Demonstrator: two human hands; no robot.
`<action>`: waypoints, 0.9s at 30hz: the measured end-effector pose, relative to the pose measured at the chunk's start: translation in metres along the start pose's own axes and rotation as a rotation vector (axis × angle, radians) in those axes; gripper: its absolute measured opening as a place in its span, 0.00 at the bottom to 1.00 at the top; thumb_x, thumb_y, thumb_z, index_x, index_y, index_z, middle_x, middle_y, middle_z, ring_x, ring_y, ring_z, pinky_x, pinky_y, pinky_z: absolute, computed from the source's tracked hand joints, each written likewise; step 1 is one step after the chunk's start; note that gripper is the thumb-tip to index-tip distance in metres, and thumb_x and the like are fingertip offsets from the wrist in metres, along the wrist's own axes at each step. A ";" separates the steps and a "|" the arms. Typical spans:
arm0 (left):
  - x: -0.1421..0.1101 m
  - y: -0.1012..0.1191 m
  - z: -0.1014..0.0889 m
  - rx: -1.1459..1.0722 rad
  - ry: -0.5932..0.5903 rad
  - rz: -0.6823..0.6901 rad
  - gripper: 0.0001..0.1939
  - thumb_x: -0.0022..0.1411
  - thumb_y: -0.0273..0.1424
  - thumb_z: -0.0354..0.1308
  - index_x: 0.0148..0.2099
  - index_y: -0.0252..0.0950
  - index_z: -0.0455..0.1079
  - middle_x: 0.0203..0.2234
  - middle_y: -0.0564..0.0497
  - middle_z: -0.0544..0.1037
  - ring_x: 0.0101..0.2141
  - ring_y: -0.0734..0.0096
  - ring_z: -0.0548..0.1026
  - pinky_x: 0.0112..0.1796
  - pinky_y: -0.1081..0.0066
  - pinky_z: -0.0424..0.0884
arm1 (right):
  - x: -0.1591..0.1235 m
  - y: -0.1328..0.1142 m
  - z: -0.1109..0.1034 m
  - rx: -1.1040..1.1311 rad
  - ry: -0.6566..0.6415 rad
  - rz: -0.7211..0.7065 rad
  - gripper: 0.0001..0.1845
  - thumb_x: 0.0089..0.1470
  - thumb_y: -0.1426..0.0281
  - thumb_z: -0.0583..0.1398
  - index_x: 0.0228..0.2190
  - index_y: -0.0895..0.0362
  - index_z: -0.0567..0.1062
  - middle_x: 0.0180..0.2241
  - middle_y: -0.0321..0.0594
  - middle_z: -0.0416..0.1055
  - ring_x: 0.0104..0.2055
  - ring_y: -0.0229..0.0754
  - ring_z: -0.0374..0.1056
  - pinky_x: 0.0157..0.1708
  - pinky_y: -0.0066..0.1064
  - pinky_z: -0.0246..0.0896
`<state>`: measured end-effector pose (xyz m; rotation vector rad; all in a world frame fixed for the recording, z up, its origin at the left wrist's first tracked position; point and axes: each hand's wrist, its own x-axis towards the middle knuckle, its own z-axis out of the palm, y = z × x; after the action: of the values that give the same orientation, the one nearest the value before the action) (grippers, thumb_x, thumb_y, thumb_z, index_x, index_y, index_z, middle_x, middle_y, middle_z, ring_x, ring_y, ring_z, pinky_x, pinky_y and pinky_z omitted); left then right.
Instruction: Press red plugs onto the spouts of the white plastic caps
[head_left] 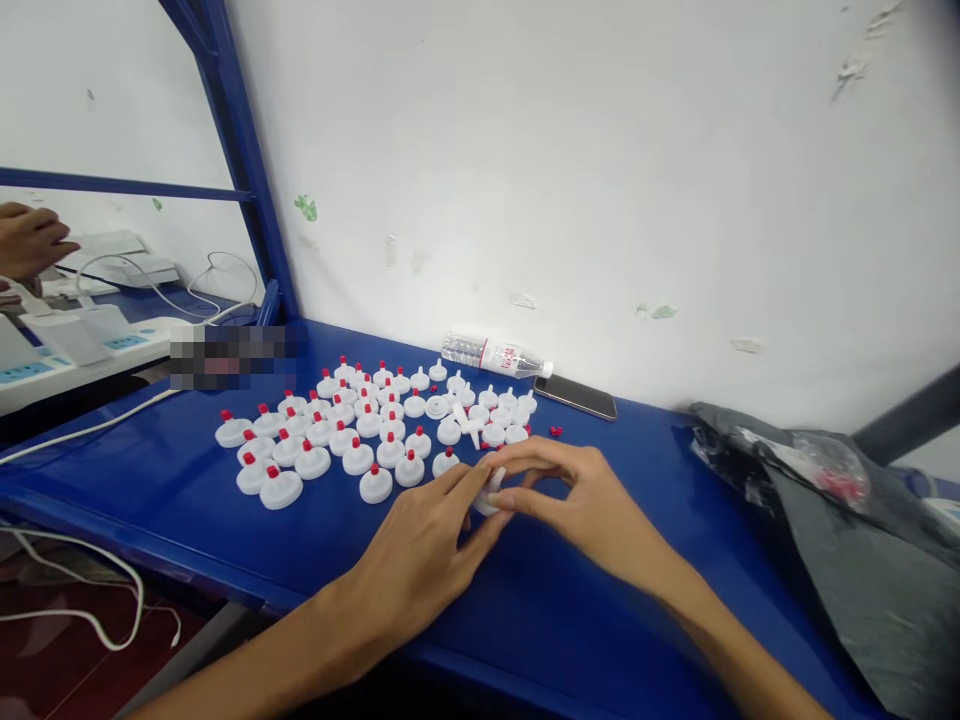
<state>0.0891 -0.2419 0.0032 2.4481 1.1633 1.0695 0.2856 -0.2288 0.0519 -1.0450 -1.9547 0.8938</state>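
Between my hands, low over the table, is a white plastic nozzle cap (pixel 487 498) with a round base and a narrow spout. My left hand (pixel 420 535) grips its base between thumb and fingers. The thumb and forefinger of my right hand (pixel 592 510) close around the spout; whether a small red tip is between them is hidden. Just beyond stand several white nozzle caps without tips (pixel 493 434), some tilted or lying over. To the left, many white nozzle caps with red tips (pixel 357 458) stand upright. A few loose red tips (pixel 556 432) lie to the right.
A clear plastic bottle (pixel 495 356) lies along the wall beside a dark phone (pixel 576 397). A dark plastic bag (pixel 862 560) covers the right end of the blue table (pixel 600 640). At left are a white power strip (pixel 135 345), cables and another person's hand (pixel 31 240).
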 end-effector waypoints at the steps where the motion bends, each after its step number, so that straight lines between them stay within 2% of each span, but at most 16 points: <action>1: 0.000 -0.001 0.000 -0.010 0.008 0.004 0.16 0.73 0.34 0.53 0.59 0.38 0.68 0.37 0.49 0.80 0.32 0.66 0.79 0.33 0.67 0.75 | 0.000 0.000 0.001 0.021 -0.014 -0.002 0.13 0.56 0.65 0.68 0.44 0.48 0.81 0.41 0.35 0.82 0.44 0.43 0.78 0.44 0.32 0.71; 3: 0.001 -0.001 0.002 -0.001 0.020 0.007 0.17 0.72 0.32 0.53 0.60 0.36 0.68 0.38 0.48 0.80 0.31 0.66 0.79 0.34 0.67 0.75 | 0.002 0.007 -0.007 0.021 0.053 -0.004 0.10 0.60 0.63 0.65 0.44 0.50 0.81 0.40 0.37 0.82 0.43 0.43 0.79 0.44 0.33 0.71; 5: 0.001 -0.002 0.003 0.018 0.005 0.002 0.18 0.72 0.32 0.53 0.61 0.35 0.68 0.41 0.47 0.80 0.33 0.66 0.79 0.36 0.65 0.75 | 0.006 0.022 -0.024 -0.070 0.206 -0.003 0.12 0.65 0.60 0.59 0.42 0.52 0.80 0.41 0.39 0.82 0.41 0.44 0.78 0.41 0.34 0.71; 6: 0.001 -0.002 0.003 0.021 -0.014 -0.002 0.18 0.72 0.32 0.53 0.61 0.36 0.69 0.42 0.47 0.80 0.34 0.65 0.79 0.37 0.65 0.76 | 0.007 0.031 -0.033 -0.160 0.289 0.005 0.15 0.67 0.59 0.55 0.42 0.52 0.79 0.43 0.40 0.81 0.41 0.45 0.78 0.40 0.35 0.71; 8: 0.001 -0.002 0.002 0.012 -0.056 -0.009 0.16 0.71 0.31 0.53 0.59 0.37 0.69 0.43 0.48 0.80 0.36 0.65 0.79 0.38 0.65 0.75 | 0.010 0.052 -0.050 -0.451 0.362 0.038 0.16 0.69 0.60 0.53 0.45 0.50 0.79 0.47 0.41 0.80 0.43 0.47 0.77 0.43 0.38 0.70; 9: 0.001 -0.001 0.001 0.007 -0.071 -0.011 0.15 0.71 0.31 0.53 0.58 0.38 0.70 0.44 0.49 0.80 0.36 0.65 0.79 0.38 0.65 0.75 | 0.011 0.063 -0.056 -0.585 0.348 0.054 0.16 0.68 0.61 0.52 0.48 0.50 0.78 0.48 0.41 0.79 0.44 0.48 0.76 0.45 0.40 0.69; 11: 0.001 0.000 0.000 -0.003 -0.093 -0.018 0.15 0.71 0.31 0.53 0.58 0.40 0.70 0.44 0.50 0.79 0.37 0.66 0.79 0.38 0.66 0.74 | 0.014 0.081 -0.063 -0.632 0.303 0.076 0.16 0.66 0.62 0.56 0.51 0.50 0.77 0.48 0.43 0.78 0.42 0.49 0.76 0.44 0.42 0.69; 15: 0.002 0.002 -0.001 -0.017 -0.134 -0.041 0.15 0.71 0.30 0.53 0.57 0.39 0.71 0.43 0.51 0.79 0.39 0.66 0.79 0.40 0.66 0.74 | 0.019 0.099 -0.060 -0.634 0.242 0.073 0.14 0.63 0.61 0.60 0.46 0.50 0.80 0.42 0.43 0.79 0.43 0.50 0.75 0.45 0.42 0.68; 20: 0.002 0.002 0.000 -0.013 -0.159 -0.045 0.15 0.71 0.32 0.54 0.58 0.40 0.71 0.44 0.50 0.79 0.40 0.64 0.79 0.41 0.64 0.74 | 0.021 0.095 -0.056 -0.579 0.231 0.079 0.11 0.62 0.63 0.60 0.37 0.52 0.82 0.38 0.42 0.81 0.38 0.48 0.76 0.43 0.40 0.68; 27: 0.001 0.002 -0.002 0.016 -0.131 -0.082 0.15 0.71 0.32 0.53 0.57 0.41 0.71 0.43 0.51 0.80 0.38 0.64 0.79 0.38 0.64 0.74 | 0.017 0.058 -0.041 -0.369 0.235 0.073 0.14 0.65 0.58 0.58 0.37 0.53 0.79 0.38 0.39 0.81 0.38 0.44 0.76 0.38 0.35 0.70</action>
<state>0.0897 -0.2423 0.0060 2.4184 1.2229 0.8664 0.3343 -0.1793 0.0283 -1.3722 -1.9297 0.4282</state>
